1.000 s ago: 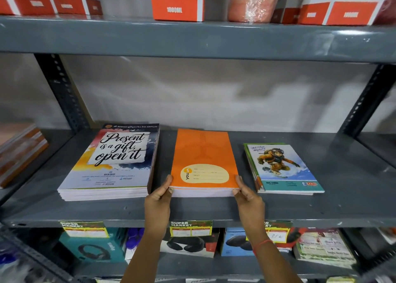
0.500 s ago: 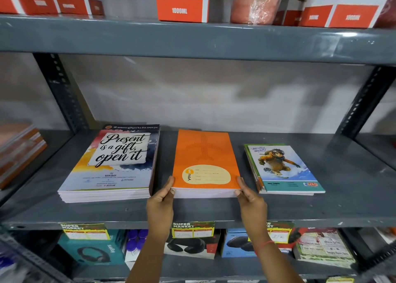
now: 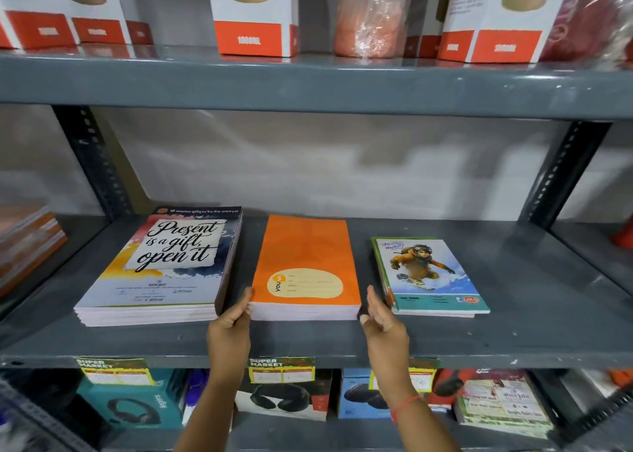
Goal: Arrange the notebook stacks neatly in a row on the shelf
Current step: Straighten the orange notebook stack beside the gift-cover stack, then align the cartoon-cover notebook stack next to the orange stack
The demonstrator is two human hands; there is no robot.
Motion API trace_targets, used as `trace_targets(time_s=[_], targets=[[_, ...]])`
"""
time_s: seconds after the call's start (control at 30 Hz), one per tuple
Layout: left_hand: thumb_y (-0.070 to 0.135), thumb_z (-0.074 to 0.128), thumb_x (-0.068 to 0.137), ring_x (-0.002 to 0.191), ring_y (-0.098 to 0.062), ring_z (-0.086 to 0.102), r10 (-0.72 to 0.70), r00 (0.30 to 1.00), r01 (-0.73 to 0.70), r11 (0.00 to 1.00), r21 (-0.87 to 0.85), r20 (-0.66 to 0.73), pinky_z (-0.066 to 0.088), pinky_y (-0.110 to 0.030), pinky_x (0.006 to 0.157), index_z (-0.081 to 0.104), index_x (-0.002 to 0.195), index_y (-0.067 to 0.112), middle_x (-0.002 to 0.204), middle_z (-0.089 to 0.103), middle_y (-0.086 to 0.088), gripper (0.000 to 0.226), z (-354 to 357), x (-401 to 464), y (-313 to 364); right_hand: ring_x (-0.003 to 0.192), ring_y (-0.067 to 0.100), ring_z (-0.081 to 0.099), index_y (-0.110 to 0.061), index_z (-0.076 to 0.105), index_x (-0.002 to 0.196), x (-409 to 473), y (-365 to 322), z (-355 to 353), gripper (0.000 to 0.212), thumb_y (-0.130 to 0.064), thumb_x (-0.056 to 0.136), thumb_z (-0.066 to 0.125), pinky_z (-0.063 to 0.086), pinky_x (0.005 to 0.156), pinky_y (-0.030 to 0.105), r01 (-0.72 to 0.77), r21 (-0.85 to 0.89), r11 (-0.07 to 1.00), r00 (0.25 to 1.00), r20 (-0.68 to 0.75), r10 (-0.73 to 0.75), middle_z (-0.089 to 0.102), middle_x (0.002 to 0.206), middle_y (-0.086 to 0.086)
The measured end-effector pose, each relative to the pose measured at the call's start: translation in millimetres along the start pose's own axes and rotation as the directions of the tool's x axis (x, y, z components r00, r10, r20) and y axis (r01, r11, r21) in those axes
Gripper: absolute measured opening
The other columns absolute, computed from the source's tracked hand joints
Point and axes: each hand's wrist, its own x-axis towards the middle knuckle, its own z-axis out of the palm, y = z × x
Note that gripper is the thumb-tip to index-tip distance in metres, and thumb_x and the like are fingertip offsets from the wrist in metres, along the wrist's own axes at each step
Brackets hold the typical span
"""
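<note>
Your right hand (image 3: 383,321) has come off the orange notebook stack (image 3: 305,270), fingers now spread beside its right corner, while your left hand (image 3: 233,325) still presses the left corner. The stack lies mid-shelf (image 3: 513,342), between the other two.

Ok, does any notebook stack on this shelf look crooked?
Yes. The right stack is twisted out of line with the orange stack, its lower books fanned out at its left edge. The left stack angles slightly too.

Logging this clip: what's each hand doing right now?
Left hand: open, fingers against the orange stack, no grip.
Right hand: open, holding nothing.
</note>
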Motion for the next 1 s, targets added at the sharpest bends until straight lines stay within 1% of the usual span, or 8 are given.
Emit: trace_targets(time_s=[0.13,0.23,0.3,0.4,0.53,0.77,0.93,1.0], targets=[[-0.007,0.053,0.085,0.093,-0.012,0.064,0.27,0.947,-0.204,0.925,0.321,-0.175,0.046,-0.025,0.094,0.053,0.123,0.03,0.126,0.058,0.001,0.053,33.5,-35.1,7.5,0.101,-0.001,0.063,-0.015,0.065,0.115,2.0,2.5,-55.9,0.033,-0.001,0.089,0.052,0.048,0.096,0.02,0.102,-0.022,0.995,0.979,-0.174,-0.104,0.068,0.115,0.0],[-0.01,0.051,0.083,0.116,0.015,0.041,0.489,0.859,-0.509,0.792,0.337,0.149,0.029,0.001,0.098,0.042,0.126,0.033,0.13,0.045,0.016,0.062,86.0,-71.4,13.1,0.088,-0.02,0.058,-0.007,0.066,0.111,18.9,3.4,-106.3,0.027,0.0,0.088,0.052,0.04,0.079,-0.005,0.211,-0.126,0.969,0.888,-0.391,-0.243,0.067,0.108,0.008],[-0.011,0.048,0.085,0.123,0.007,0.039,0.461,0.818,-0.56,0.775,0.292,0.344,0.024,-0.001,0.102,0.041,0.131,0.024,0.134,0.041,0.016,0.058,127.4,-92.2,11.7,0.091,-0.011,0.056,-0.009,0.06,0.121,36.7,5.2,-140.9,0.032,-0.005,0.09,0.051,0.036,0.081,-0.005,0.192,-0.142,0.971,0.863,-0.448,-0.236,0.06,0.112,0.006],[-0.002,0.042,0.091,0.134,-0.023,0.038,0.273,0.846,-0.42,0.87,0.258,0.458,0.022,-0.007,0.109,0.035,0.138,0.014,0.146,0.038,-0.01,0.05,176.2,-107.4,5.8,0.118,0.01,0.049,-0.016,0.045,0.137,58.9,13.4,-174.4,0.044,-0.019,0.093,0.05,0.031,0.099,0.016,0.053,-0.058,0.997,0.947,-0.313,-0.069,0.049,0.137,0.003],[0.024,0.036,0.096,0.143,-0.015,0.008,0.033,0.895,-0.184,0.936,0.302,0.444,0.016,-0.033,0.117,-0.001,0.145,0.017,0.157,-0.003,-0.001,0.062,211.3,-103.4,1.0,0.137,0.016,0.033,-0.022,0.031,0.144,76.7,20.4,-196.2,0.054,-0.035,0.093,0.044,0.022,0.114,0.032,-0.095,-0.068,0.993,0.994,-0.062,0.091,0.033,0.151,-0.001],[0.028,0.045,0.092,0.122,-0.006,0.034,-0.101,0.925,0.042,0.985,0.166,0.366,0.027,-0.019,0.099,0.018,0.144,0.027,0.148,0.033,0.002,0.058,215.1,-95.4,-6.5,0.131,0.017,0.038,-0.037,0.015,0.146,80.4,23.0,-187.6,0.06,-0.051,0.091,0.035,0.031,0.107,0.04,-0.127,-0.235,0.964,0.951,0.247,0.186,0.041,0.132,-0.016],[0.011,0.049,0.092,0.124,-0.013,0.042,-0.123,0.862,0.059,0.988,0.144,0.491,0.03,-0.022,0.104,0.02,0.144,0.024,0.14,0.042,0.002,0.061,197.3,-86.7,-5.6,0.115,0.007,0.052,-0.026,0.026,0.145,79.1,22.0,-201.3,0.063,-0.017,0.09,0.055,0.044,0.091,0.017,-0.164,-0.024,0.986,0.927,0.337,0.162,0.057,0.122,-0.014],[0.007,0.049,0.091,0.117,-0.009,0.045,-0.12,0.862,0.052,0.987,0.15,0.493,0.035,-0.017,0.101,0.026,0.142,0.022,0.132,0.049,0.004,0.057,192.0,-82.1,-5.4,0.109,0.003,0.055,-0.022,0.031,0.143,77.0,22.3,-203.4,0.061,-0.008,0.088,0.055,0.044,0.095,0.02,-0.148,-0.007,0.989,0.941,0.308,0.143,0.06,0.116,-0.016]])
